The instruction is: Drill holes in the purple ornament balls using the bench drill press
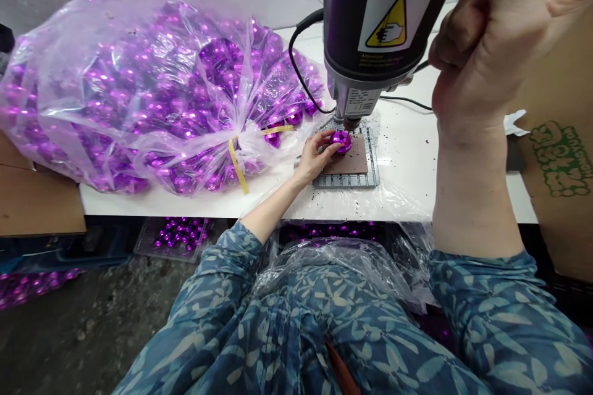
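Observation:
My left hand (317, 157) pinches a shiny purple faceted ball (341, 142) between thumb and fingers. The ball rests over a brown board (354, 159) lying on the grey slotted base (347, 181) of a bench drill press (370, 18). Right above the ball is the machine's dark chuck (352, 124); whether they touch, I cannot tell. High on the right, beside the black motor housing with its yellow warning label, my right hand (500, 31) is closed with curled fingers. What it grips is hidden behind the hand and at the frame's top edge.
A large clear bag (139, 92) of purple balls, tied with yellow strips, fills the table's left. Dark shavings dot the white table (407, 160). Cardboard boxes (563, 166) stand at both sides. Below the table are a tray (178, 237) of purple balls and plastic film (338, 253) across my lap.

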Tool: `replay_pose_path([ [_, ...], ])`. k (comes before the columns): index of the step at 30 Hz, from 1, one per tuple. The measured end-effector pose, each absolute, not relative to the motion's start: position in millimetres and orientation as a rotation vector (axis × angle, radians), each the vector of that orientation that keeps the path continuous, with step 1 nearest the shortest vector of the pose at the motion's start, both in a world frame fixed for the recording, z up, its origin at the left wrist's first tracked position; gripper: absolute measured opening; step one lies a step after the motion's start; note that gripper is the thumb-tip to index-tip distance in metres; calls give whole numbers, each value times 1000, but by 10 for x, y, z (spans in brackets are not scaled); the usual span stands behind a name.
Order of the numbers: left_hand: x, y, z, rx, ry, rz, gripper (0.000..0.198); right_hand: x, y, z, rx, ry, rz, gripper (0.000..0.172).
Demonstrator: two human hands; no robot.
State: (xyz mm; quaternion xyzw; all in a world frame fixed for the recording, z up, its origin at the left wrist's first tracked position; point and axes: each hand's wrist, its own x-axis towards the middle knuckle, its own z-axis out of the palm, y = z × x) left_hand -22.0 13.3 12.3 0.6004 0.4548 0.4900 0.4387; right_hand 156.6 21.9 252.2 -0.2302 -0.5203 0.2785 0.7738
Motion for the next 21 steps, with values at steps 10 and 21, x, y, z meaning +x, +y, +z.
replay_pose_path([
  [10, -214, 21, 93, 1765, 1247, 1214, 52, 1549, 222, 2528, -520, -1141, 602, 29],
  [21, -130, 26, -11, 1741, 1089, 1133, 56, 1616, 246, 2479, -533, -1144, 606, 34],
])
